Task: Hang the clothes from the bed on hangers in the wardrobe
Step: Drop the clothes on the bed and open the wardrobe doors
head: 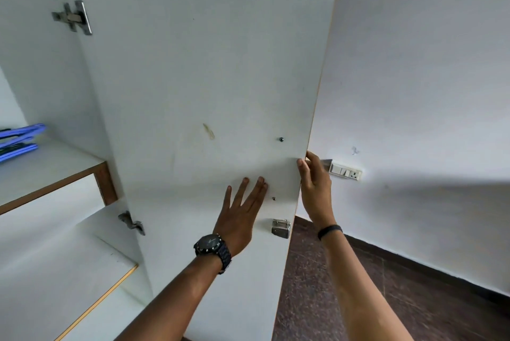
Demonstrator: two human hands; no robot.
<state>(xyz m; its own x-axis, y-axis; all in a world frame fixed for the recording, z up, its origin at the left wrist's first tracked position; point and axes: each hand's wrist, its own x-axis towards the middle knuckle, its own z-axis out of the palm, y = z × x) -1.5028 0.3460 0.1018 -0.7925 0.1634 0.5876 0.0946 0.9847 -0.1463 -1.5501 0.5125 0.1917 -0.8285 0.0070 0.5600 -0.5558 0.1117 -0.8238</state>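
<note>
Left hand flat, fingers spread, on open wardrobe door; right hand pinches door edge at 3 o'clock, likely steadying swing. Blue hangers on shelf, 9 o'clock. Clothes, bed unseen.

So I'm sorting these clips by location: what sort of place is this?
Probably a bedroom or similar room at home: an open white wardrobe door, shelves holding blue hangers, and a wall switch and socket plate.
</note>
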